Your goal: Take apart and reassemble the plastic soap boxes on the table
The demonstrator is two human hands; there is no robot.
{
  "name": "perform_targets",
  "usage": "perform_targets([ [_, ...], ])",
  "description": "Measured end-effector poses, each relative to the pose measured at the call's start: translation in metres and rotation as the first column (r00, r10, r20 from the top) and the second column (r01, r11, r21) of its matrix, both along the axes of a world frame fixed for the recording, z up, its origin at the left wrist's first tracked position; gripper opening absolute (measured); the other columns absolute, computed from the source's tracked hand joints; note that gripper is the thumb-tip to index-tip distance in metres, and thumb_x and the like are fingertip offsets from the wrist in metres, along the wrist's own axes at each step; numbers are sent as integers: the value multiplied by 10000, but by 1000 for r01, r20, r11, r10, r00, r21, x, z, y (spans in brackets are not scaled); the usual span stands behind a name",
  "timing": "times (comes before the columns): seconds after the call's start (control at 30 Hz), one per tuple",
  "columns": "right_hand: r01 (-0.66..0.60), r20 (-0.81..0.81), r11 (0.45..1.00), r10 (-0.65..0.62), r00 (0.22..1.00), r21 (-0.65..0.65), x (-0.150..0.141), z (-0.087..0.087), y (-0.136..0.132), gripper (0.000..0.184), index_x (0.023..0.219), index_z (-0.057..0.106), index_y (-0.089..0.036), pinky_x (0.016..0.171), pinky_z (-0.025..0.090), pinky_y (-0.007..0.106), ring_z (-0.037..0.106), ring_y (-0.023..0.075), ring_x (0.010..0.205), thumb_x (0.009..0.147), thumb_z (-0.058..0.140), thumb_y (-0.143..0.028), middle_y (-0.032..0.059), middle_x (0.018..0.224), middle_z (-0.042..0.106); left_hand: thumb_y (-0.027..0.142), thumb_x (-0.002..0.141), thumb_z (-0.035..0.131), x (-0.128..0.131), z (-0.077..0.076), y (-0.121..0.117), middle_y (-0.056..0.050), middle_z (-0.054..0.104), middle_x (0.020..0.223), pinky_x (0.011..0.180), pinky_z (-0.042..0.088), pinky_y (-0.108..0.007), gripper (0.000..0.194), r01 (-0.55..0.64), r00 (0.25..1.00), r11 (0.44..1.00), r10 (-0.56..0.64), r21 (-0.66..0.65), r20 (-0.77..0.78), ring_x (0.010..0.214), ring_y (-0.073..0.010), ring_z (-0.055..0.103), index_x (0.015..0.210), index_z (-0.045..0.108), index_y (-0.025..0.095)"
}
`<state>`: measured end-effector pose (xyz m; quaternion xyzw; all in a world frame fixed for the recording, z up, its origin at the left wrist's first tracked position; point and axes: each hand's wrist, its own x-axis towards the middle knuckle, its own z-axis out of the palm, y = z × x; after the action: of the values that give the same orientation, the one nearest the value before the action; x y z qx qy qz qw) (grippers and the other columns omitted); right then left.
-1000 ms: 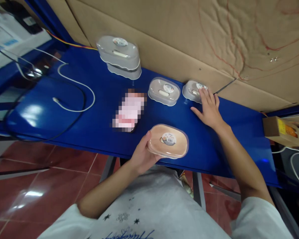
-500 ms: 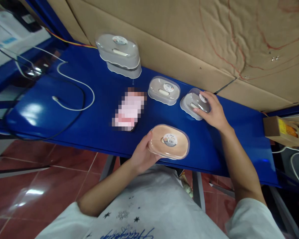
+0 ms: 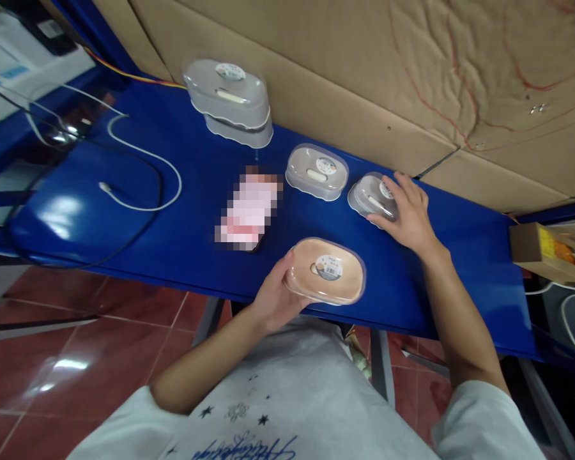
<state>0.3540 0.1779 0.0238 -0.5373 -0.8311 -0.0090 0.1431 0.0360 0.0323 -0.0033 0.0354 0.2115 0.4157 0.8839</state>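
My left hand (image 3: 280, 297) grips the left end of a peach-coloured oval soap box (image 3: 342, 281) with a clear lid and a round label, held over the table's near edge. At the right, my right hand (image 3: 414, 220) spans a grey soap box (image 3: 371, 195) on the table, thumb along its near side and fingers at its far right end, partly covering it. Left of that stands another grey soap box (image 3: 316, 172), with a clear lid and a pale latch. Two more grey boxes are stacked (image 3: 230, 102) at the back left.
A blurred-out phone-like rectangle (image 3: 252, 207) lies on the blue table (image 3: 186, 249). White and black cables (image 3: 146, 207) curve across the left side. A cardboard sheet (image 3: 316, 83) rises behind the table. A small cardboard box (image 3: 531, 249) sits beyond the right end.
My right hand has shifted slightly on the grey soap box, its thumb lower and its fingers more spread. The left hand keeps the peach box in nearly the same place.
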Motion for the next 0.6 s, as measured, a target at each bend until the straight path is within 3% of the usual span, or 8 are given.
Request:
perform_targets([
  [0.1, -33, 9, 998, 33, 999, 57, -19, 15, -21, 872, 1687, 317, -301, 1280, 217, 728, 292, 450, 1628, 979, 561, -748, 166, 1761, 327, 625, 982, 660, 1, 1, 1, -98, 767, 1352, 1186, 469, -515, 549, -15, 1000, 1000, 15, -5, 1, 1386, -359, 625, 1335, 743, 212],
  [0.2, -226, -144, 973, 217, 966, -50, -48, 29, -59, 749, 1702, 268, -354, 1294, 297, 659, 332, 385, 1627, 1054, 458, -680, 109, 1766, 335, 633, 992, 638, 2, 2, 1, -109, 771, 1343, 1203, 455, -534, 575, -31, 1000, 1000, 31, -7, -6, 1395, -369, 620, 1361, 729, 201],
  [0.27, -456, -278, 874, 402, 872, -168, -67, 32, -86, 860, 1712, 247, -341, 1282, 383, 599, 360, 371, 1617, 1002, 507, -750, 107, 1779, 305, 660, 1002, 605, 3, 3, 1, -122, 762, 1359, 1216, 442, -533, 618, -33, 999, 999, 33, 7, -13, 1425, -376, 597, 1381, 717, 185],
  [0.33, -548, -328, 812, 472, 818, -200, -80, 27, -106, 909, 1702, 279, -349, 1281, 409, 588, 345, 367, 1623, 954, 661, -696, 96, 1762, 342, 694, 1010, 568, 4, 4, 1, -129, 736, 1408, 1233, 427, -533, 664, -22, 999, 999, 23, 26, -23, 1462, -379, 563, 1406, 704, 179],
  [0.47, -512, -366, 851, 443, 818, -115, -82, 9, -118, 847, 1669, 334, -410, 1269, 440, 607, 398, 330, 1597, 951, 780, -459, 61, 1678, 480, 685, 1021, 564, 6, 8, -1, -120, 637, 1554, 1290, 366, -508, 672, -25, 997, 998, 29, 60, -66, 1541, -358, 480, 1473, 660, 198],
  [0.6, -386, -296, 919, 348, 889, -79, -59, -4, -106, 850, 1651, 344, -469, 1241, 452, 672, 425, 359, 1581, 930, 794, -451, 32, 1666, 498, 535, 1040, 634, 7, 9, -7, -128, 615, 1577, 1326, 312, -491, 648, -85, 986, 992, 97, 89, -138, 1559, -318, 467, 1598, 533, 220],
])
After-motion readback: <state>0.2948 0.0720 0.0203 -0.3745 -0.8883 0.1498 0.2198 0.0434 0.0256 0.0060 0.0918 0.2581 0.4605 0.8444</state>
